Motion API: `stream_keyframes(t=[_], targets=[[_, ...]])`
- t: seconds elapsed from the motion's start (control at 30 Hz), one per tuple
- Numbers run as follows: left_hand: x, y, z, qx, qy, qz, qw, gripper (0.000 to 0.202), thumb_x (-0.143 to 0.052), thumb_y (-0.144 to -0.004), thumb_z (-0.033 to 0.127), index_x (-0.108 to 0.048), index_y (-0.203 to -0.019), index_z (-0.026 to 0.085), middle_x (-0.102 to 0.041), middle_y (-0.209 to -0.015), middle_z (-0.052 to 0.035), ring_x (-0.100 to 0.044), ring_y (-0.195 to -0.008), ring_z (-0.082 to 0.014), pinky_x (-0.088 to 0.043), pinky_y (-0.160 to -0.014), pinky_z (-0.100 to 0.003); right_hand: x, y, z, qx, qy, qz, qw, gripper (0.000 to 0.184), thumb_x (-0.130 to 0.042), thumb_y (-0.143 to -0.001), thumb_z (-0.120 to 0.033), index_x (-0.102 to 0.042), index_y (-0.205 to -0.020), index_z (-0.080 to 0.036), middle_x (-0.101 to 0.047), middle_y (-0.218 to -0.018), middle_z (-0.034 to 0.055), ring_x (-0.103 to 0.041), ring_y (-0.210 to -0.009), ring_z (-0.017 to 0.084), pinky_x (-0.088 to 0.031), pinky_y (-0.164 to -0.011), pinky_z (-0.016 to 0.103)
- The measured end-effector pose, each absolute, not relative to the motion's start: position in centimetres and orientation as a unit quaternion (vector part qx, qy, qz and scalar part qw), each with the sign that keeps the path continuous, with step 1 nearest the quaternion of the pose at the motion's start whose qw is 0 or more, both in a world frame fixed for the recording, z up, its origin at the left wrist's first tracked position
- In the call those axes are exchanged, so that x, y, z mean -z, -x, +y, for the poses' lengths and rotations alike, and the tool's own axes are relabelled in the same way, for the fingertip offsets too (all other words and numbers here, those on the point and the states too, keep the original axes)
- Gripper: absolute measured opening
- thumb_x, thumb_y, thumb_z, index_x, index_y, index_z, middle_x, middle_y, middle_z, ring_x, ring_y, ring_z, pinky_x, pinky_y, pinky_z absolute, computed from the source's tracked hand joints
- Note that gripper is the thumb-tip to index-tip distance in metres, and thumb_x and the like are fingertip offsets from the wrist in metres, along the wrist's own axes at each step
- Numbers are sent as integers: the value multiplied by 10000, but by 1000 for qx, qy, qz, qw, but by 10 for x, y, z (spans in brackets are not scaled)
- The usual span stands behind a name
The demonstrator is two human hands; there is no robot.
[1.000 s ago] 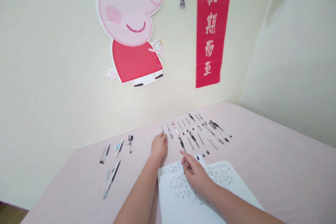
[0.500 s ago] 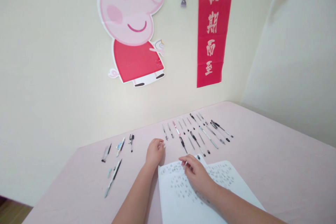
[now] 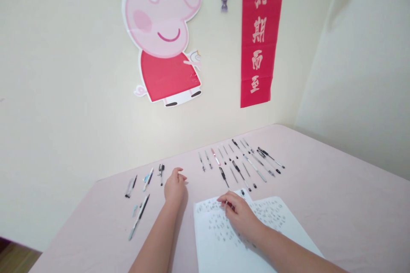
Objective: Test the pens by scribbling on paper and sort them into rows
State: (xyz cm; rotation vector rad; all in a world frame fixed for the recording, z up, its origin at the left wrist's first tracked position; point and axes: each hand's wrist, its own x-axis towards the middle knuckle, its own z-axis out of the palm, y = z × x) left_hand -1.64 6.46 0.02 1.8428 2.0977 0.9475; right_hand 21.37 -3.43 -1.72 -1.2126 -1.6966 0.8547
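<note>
My right hand [image 3: 238,213] rests on a sheet of white paper [image 3: 221,256] covered with small dark handwritten marks. Its fingers pinch a slim pen [image 3: 226,202], mostly hidden by the hand. My left hand [image 3: 175,184] is over the pink tabletop, left of the paper, fingers loosely bent and apart, with nothing visible in them. Nearest to it is a black-and-clear pen [image 3: 162,175] with small parts beside it. Farther left lie a white-and-blue pen [image 3: 148,180], a clear pen piece with a black part [image 3: 130,187] and a long black-and-white pen [image 3: 139,217].
Several pens and refills lie in rows beyond the paper, among them a pink pen [image 3: 215,157] and a black-capped pen [image 3: 224,176]. The pink table [image 3: 346,204] meets the wall at the back, where a cartoon pig cutout [image 3: 171,74] and a red banner [image 3: 256,64] hang.
My left hand has moved left, away from the pen rows and toward the left group of pens. My right hand stays at nearly the same place on the paper.
</note>
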Motion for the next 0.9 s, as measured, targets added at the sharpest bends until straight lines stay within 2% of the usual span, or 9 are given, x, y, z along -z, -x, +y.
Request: stream_keyframes(t=[0.1,0.17,0.23,0.4,0.57,0.7,0.9], targets=[[5,32,78,-281,-629,724,-28,315,-343,-829,131,-565,-1052,151,-672,-968,-87,-623,-905,-183,-456,-769,-284,15,-213,-35,-345,486,-678,430,237,-442,-770,-88,-636,-872,-178,-607,-837,47,-571,-780,172,-429,-722,290],[7,42,86,-273,-627,726,-64,329,-374,-814,130,-580,-1068,97,-613,-1110,-159,-542,-1082,-244,-391,-926,-356,15,-213,-35,-347,488,-677,429,236,-441,-769,-85,-636,-865,-178,-608,-837,46,-573,-786,173,-431,-727,291],[9,52,93,-250,-628,731,-96,347,-392,-814,148,-584,-1093,69,-543,-1220,-199,-461,-1179,-283,-311,-1008,-407,15,-213,-35,-346,490,-675,429,236,-439,-769,-84,-635,-860,-178,-609,-837,46,-574,-787,172,-431,-725,289],[15,73,107,-142,-635,746,-139,371,-411,-824,202,-588,-1127,80,-507,-1273,-209,-459,-1186,-294,-303,-1018,-409,19,-213,-34,-341,487,-678,432,259,-430,-761,-69,-636,-876,-179,-609,-834,41,-573,-776,166,-428,-712,279],[21,84,117,-132,-637,751,-115,392,-381,-850,218,-569,-1159,66,-533,-1245,-210,-479,-1180,-291,-346,-1000,-401,18,-213,-33,-340,487,-681,428,278,-424,-737,-50,-634,-867,-176,-603,-818,37,-567,-757,158,-428,-707,274],[25,83,117,-138,-649,741,-100,399,-342,-864,164,-564,-1181,69,-518,-1281,-183,-471,-1206,-243,-374,-1000,-337,19,-213,-33,-337,489,-681,429,260,-429,-743,-68,-634,-859,-180,-605,-817,37,-566,-755,160,-430,-708,277],[28,69,101,-155,-681,712,-78,394,-353,-855,112,-586,-1172,90,-521,-1296,-154,-499,-1190,-207,-383,-1014,-312,22,-213,-33,-339,487,-681,430,250,-433,-771,-97,-638,-884,-185,-616,-845,44,-570,-770,167,-434,-716,287]])
